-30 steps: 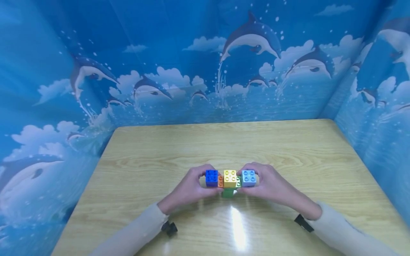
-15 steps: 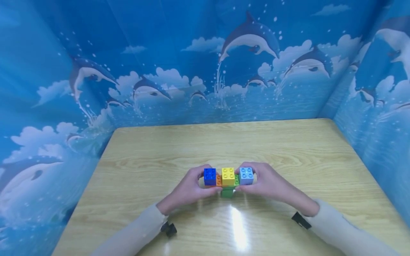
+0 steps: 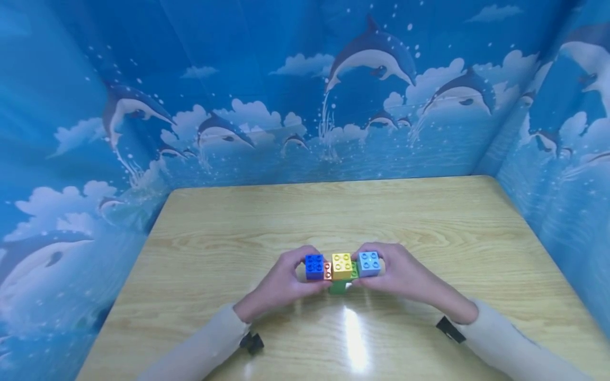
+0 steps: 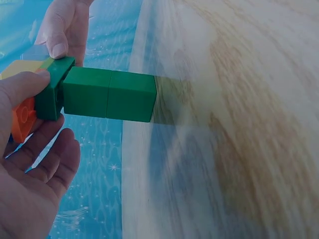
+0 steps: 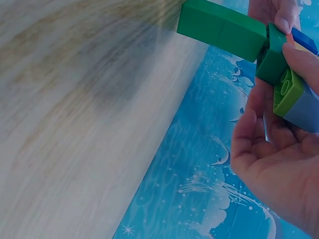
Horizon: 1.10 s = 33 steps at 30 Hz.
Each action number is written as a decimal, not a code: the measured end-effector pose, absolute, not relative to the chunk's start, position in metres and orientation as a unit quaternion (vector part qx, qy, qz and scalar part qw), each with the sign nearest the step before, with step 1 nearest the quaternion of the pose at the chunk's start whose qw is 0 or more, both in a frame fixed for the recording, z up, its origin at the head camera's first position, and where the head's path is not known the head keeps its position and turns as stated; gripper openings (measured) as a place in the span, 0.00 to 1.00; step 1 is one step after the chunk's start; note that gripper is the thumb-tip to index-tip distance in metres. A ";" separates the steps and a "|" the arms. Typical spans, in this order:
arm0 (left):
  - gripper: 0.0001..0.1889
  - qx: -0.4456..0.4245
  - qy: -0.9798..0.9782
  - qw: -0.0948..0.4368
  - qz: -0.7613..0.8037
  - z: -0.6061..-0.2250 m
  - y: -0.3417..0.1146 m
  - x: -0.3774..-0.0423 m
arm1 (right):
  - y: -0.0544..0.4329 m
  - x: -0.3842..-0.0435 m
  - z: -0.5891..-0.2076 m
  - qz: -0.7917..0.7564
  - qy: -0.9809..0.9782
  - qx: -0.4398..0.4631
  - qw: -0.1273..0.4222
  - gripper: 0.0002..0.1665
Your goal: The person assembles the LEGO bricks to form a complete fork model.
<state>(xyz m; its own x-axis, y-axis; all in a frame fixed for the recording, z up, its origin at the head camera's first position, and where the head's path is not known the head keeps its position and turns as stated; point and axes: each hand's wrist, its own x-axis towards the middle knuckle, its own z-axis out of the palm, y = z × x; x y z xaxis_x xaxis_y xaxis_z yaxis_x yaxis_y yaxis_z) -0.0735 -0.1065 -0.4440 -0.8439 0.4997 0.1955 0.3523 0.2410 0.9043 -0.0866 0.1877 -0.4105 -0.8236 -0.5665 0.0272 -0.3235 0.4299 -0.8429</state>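
A toy brick structure stands upright in the middle of the table. On top, from left to right, are a dark blue brick (image 3: 314, 267), a yellow brick (image 3: 341, 266) and a light blue brick (image 3: 369, 264). Beneath them show an orange brick (image 4: 23, 119), a light green brick (image 5: 289, 93) and a wider green brick (image 5: 272, 55). A column of green bricks (image 4: 109, 93) forms the base and meets its reflection on the tabletop. My left hand (image 3: 290, 275) pinches the structure's left side, thumb on the wider green brick. My right hand (image 3: 397, 272) grips the right side likewise.
The wood-grain table (image 3: 229, 222) reaches back to a blue dolphin-print curtain (image 3: 267, 95), which also hangs along the left and right sides. A bright light reflection lies on the tabletop in front of the bricks. Dark straps (image 3: 450, 329) sit at the sleeves.
Both hands and the brick structure shifted slightly left and away, then came back to nearly the same place. Both grips look the same throughout.
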 end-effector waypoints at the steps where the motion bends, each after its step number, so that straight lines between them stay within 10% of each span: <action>1: 0.20 0.272 0.784 0.068 0.554 -0.444 -0.107 -0.073 | 0.187 -0.087 -0.410 -0.461 0.835 -0.268 0.131 0.25; 33: 0.20 0.267 0.783 0.063 0.558 -0.450 -0.110 -0.068 | 0.184 -0.089 -0.411 -0.469 0.825 -0.283 0.138 0.24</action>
<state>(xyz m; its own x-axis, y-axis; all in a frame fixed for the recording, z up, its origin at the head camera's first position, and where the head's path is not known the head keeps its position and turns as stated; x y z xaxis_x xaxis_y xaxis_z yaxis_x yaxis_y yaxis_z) -0.0680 -0.1100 -0.4502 -0.8492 0.4887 0.2002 0.3487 0.2341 0.9075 -0.0893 0.1840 -0.4111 -0.8014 -0.5970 0.0370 -0.3372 0.3999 -0.8523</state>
